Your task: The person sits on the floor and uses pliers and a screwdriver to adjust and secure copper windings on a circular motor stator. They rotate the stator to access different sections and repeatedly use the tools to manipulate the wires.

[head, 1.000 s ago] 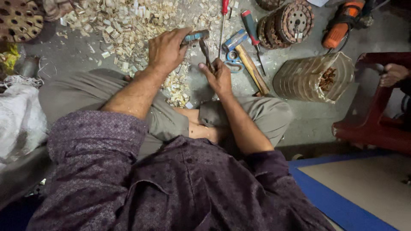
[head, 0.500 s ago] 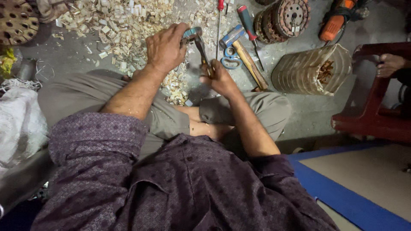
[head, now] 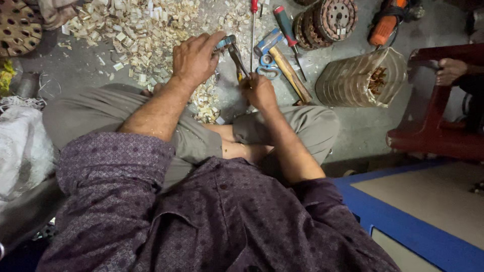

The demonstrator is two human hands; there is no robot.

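Metal pliers (head: 236, 58) sit at upper centre, handles gripped by the right hand (head: 259, 90); the left hand (head: 194, 58) pinches a small part (head: 225, 42) at their tip.

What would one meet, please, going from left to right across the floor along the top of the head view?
Perforated brown disc → pile of pale chips → left hand → pliers → right hand → hammer → round stator → orange power tool → another person's hand on a red stool.
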